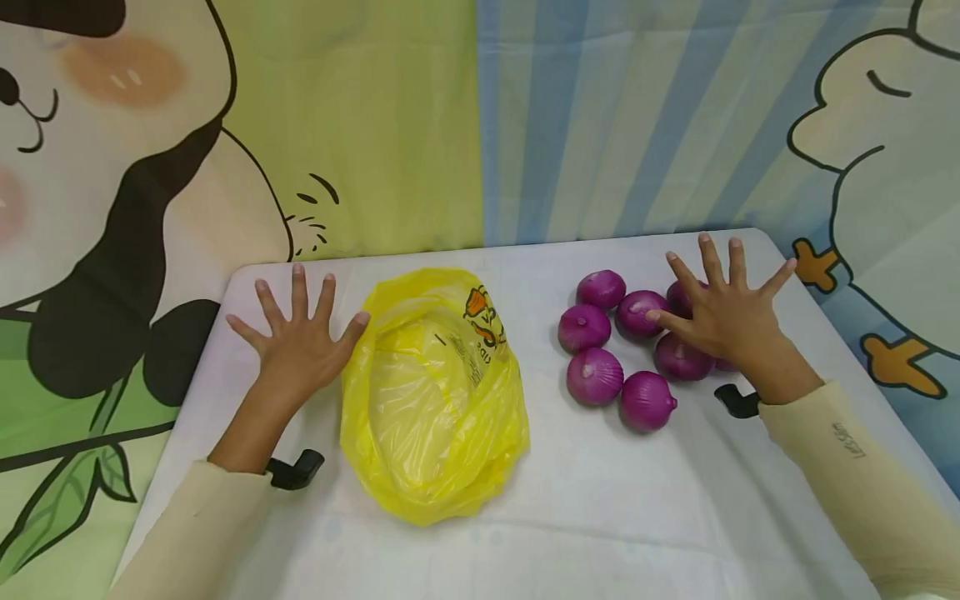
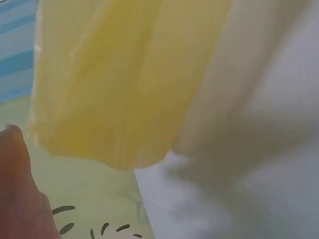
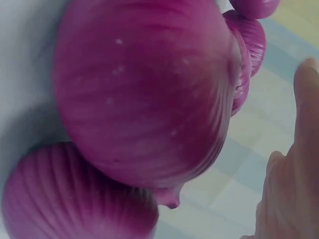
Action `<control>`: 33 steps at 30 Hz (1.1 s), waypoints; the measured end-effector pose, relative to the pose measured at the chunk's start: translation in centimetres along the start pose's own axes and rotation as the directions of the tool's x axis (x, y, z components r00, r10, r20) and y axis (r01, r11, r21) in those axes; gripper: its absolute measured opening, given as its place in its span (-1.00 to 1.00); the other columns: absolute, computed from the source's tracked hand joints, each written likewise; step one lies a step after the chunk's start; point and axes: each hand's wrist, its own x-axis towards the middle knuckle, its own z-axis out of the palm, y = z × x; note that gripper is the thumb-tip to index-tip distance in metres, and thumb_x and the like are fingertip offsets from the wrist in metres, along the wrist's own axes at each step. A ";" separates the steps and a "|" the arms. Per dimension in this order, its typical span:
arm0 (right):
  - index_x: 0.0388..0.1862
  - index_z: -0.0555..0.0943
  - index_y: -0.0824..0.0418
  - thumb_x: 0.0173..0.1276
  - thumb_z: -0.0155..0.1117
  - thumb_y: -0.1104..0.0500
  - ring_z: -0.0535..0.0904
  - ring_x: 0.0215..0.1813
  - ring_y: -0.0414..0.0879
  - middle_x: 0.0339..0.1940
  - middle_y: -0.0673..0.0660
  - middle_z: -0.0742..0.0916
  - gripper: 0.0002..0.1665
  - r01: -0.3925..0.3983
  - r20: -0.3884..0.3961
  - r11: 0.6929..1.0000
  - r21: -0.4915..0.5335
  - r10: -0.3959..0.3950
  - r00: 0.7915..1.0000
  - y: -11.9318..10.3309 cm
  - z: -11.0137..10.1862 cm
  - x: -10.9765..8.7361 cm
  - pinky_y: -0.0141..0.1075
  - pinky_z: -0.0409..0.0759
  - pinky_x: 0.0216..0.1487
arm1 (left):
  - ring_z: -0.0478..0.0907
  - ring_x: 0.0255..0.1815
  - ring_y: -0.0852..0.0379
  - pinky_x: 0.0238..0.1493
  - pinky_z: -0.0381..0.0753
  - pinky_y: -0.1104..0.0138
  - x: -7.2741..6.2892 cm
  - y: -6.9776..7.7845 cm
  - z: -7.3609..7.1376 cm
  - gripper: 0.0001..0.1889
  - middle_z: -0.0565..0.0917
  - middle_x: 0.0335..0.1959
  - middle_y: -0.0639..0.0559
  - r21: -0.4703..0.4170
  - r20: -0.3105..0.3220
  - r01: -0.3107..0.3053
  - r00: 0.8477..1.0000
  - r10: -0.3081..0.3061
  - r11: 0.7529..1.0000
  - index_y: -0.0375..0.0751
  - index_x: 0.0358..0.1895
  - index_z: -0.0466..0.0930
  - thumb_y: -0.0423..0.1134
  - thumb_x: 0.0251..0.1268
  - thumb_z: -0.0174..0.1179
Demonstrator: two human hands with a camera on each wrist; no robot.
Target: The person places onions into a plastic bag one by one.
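Observation:
A yellow plastic bag (image 1: pixel 435 492) stands on the white table with its mouth spread wide, and its inside shows. My left hand (image 1: pixel 296 350) is held just left of the bag, fingers spread, with the thumb by the rim; whether they touch I cannot tell. Several purple onions (image 1: pixel 595 377) lie in a loose group right of the bag. Over the right part of that group my right hand (image 1: pixel 731 321) spreads its fingers, hiding some onions partly. In the right wrist view a large onion (image 3: pixel 144 89) fills the middle, with the thumb apart from it.
The white table (image 1: pixel 600 517) has its far edge against a printed cloth backdrop (image 1: pixel 405 125) with cartoon animals. Black wrist-worn pieces (image 1: pixel 296 471) stick out by both sleeves. The bag lies between the left hand and the onions.

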 end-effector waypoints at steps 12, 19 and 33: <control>0.59 -0.37 -0.03 0.38 -0.33 -0.49 -0.66 0.41 0.39 0.49 0.35 -0.43 0.04 -0.070 0.058 0.962 0.264 0.056 0.997 2.3 1.7 -1.3 0.49 -0.73 -0.07 | -0.47 0.48 -0.39 0.23 -0.27 -0.44 -0.7 0.8 -0.1 -0.08 -0.53 0.52 -0.24 -0.429 0.120 0.036 0.993 0.017 0.903 -0.05 0.54 -0.56 0.39 0.42 -0.34; 0.60 -0.28 0.07 0.53 -0.23 -0.24 -0.47 0.48 0.40 0.54 0.36 -0.30 -0.12 -0.005 -0.060 0.890 0.456 0.036 0.998 3.5 3.1 -2.4 0.46 -0.54 0.15 | -0.25 0.53 -0.23 0.32 -0.12 -0.34 -1.3 1.0 0.2 -0.17 -0.34 0.57 -0.09 -0.706 0.206 0.107 0.977 0.058 0.700 0.26 0.50 -0.64 0.36 0.43 -0.35; 0.61 -0.15 -0.12 0.60 -0.20 -0.06 -0.20 0.55 0.23 0.60 0.16 -0.06 -0.29 -0.033 -0.123 0.511 0.859 0.268 0.955 4.7 5.9 -4.4 0.27 -0.26 0.39 | -0.35 0.55 -0.05 0.42 -0.20 -0.16 -2.9 1.5 1.3 -0.14 -0.35 0.58 0.01 -0.840 0.196 0.135 0.979 0.062 0.526 0.19 0.54 -0.54 0.19 0.49 -0.11</control>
